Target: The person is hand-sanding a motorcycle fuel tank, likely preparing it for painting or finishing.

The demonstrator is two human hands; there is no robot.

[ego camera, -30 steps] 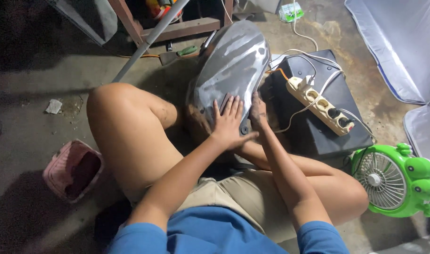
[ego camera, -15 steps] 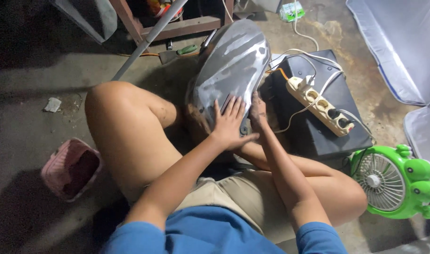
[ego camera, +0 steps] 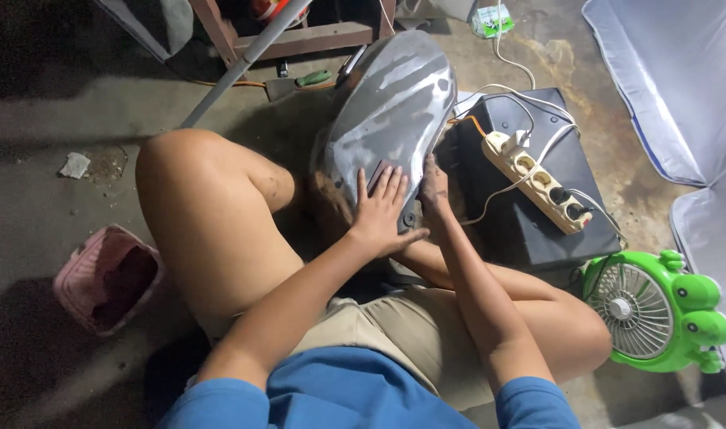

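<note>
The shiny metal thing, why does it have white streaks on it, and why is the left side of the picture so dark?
In the head view, the curved metal panel glares where light bounces off it; the left hand lies flat on it, well lit; the floor and pink basket sit in dim shadow; nothing looks blurred.

Concrete floor (ego camera: pixel 77 95): pink basket (ego camera: pixel 104 278), green fan (ego camera: pixel 657 306)

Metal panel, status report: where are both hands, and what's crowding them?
Left hand flat on grey metal panel, fingers spread. Right hand at panel's right edge. Power strip on black case close right; green fan beyond.
</note>
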